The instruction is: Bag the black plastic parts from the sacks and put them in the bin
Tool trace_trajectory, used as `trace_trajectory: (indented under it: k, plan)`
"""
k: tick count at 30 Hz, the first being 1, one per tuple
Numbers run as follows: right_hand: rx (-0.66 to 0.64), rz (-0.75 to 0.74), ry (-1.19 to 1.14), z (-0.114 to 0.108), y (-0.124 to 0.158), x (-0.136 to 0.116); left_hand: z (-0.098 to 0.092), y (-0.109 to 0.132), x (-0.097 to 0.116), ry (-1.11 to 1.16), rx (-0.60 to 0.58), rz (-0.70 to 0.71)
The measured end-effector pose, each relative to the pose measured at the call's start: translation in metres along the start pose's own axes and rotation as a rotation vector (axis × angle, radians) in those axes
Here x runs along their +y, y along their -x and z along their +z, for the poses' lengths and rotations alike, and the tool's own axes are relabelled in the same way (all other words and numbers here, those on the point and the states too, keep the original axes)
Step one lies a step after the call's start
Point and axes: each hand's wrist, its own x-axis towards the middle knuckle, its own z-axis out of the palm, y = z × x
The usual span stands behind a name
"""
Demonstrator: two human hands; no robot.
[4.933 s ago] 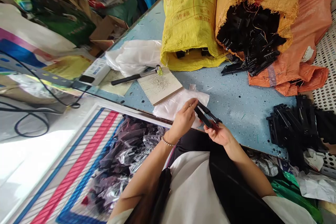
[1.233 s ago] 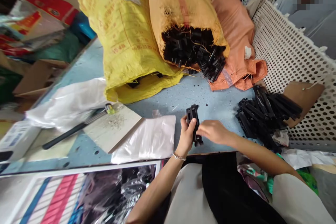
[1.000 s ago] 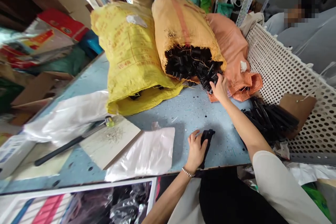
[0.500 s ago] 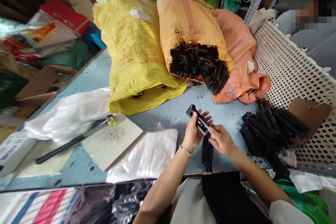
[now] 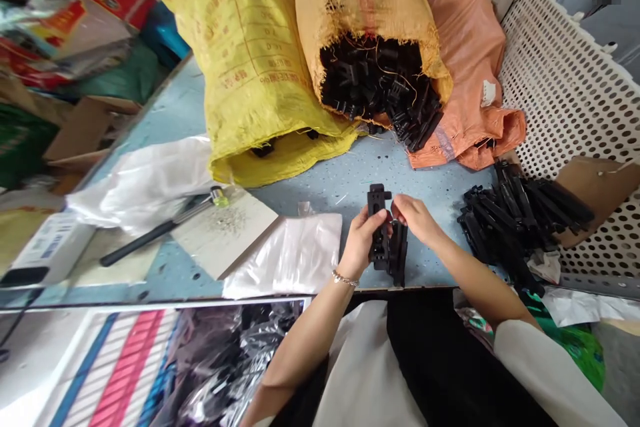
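Observation:
My left hand (image 5: pixel 361 241) is closed around a long black plastic part (image 5: pixel 379 199) with holes and a small stub sticking out at its top right. The part stands nearly upright in view, above the table's front edge. Just right of it, my right hand (image 5: pixel 414 215) has its fingertips pinched together near the part's upper end. Whatever lies between those fingertips is too small or hidden to make out. Below the right hand, a second black part (image 5: pixel 399 257) rests on the blue table (image 5: pixel 320 188), partly covered by the held one.
A yellow sack (image 5: pixel 260 80), an orange-yellow sack (image 5: pixel 370 7) spilling black parts and an orange sack (image 5: pixel 463 33) stand behind. At right, black pieces (image 5: pixel 515 220) are piled by a white perforated basket (image 5: pixel 565 80). Leftward lie clear bags (image 5: pixel 290 253), a board (image 5: pixel 235 240) and a hammer (image 5: pixel 155 240).
My left hand has turned the black part from slanted to nearly upright. My right hand has moved from its lower end to beside its upper end. The camera view has tilted downward.

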Motion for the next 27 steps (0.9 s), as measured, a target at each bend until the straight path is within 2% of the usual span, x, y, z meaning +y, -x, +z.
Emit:
trace_trajectory:
  k: [2, 5, 7, 10, 12, 13, 14, 15, 17, 18, 20, 22, 24, 27]
  plan:
    - [-0.052, -0.17, 0.152, 0.009, 0.015, 0.0, -0.006, -0.002, 0.006, 0.054, 0.039, 0.005]
    - [-0.036, -0.475, 0.455, 0.023, 0.041, 0.003, -0.007, 0.0, 0.011, 0.106, -0.004, -0.067]
    - [-0.014, -0.499, 0.513, 0.032, 0.052, 0.005, -0.005, 0.002, 0.01, 0.084, -0.016, -0.089]
    - [-0.149, -0.302, 0.421, 0.032, 0.048, 0.012, -0.009, 0.004, -0.001, 0.043, 0.126, 0.022]
    - [-0.224, -0.151, 0.336, 0.018, 0.023, 0.021, -0.019, 0.003, -0.015, 0.01, 0.195, 0.054]
    - [-0.192, -0.079, 0.306, 0.007, 0.004, 0.028, -0.025, 0.003, -0.024, -0.044, 0.195, 0.039]
    - [-0.079, 0.009, 0.284, -0.007, -0.02, 0.037, -0.031, 0.002, -0.035, -0.138, 0.189, 0.031]
    - [0.112, 0.114, 0.275, -0.023, -0.047, 0.046, -0.037, 0.002, -0.046, -0.268, 0.185, 0.049]
    - [0.519, 0.339, 0.229, -0.055, -0.101, 0.065, -0.045, 0.002, -0.07, -0.57, 0.203, 0.178]
    - [0.605, 0.393, 0.229, -0.07, -0.125, 0.074, -0.048, 0.002, -0.08, -0.709, 0.216, 0.271]
    - [0.679, 0.456, 0.218, -0.091, -0.161, 0.089, -0.051, 0.001, -0.097, -0.925, 0.219, 0.425]
    - [0.693, 0.482, 0.216, -0.103, -0.176, 0.101, -0.054, 0.0, -0.104, -1.064, 0.204, 0.516]
    - [0.7, 0.491, 0.216, -0.109, -0.174, 0.112, -0.057, -0.001, -0.103, -1.145, 0.203, 0.576]
    - [0.666, 0.437, 0.215, -0.114, -0.159, 0.127, -0.058, -0.004, -0.088, -1.179, 0.2, 0.648]
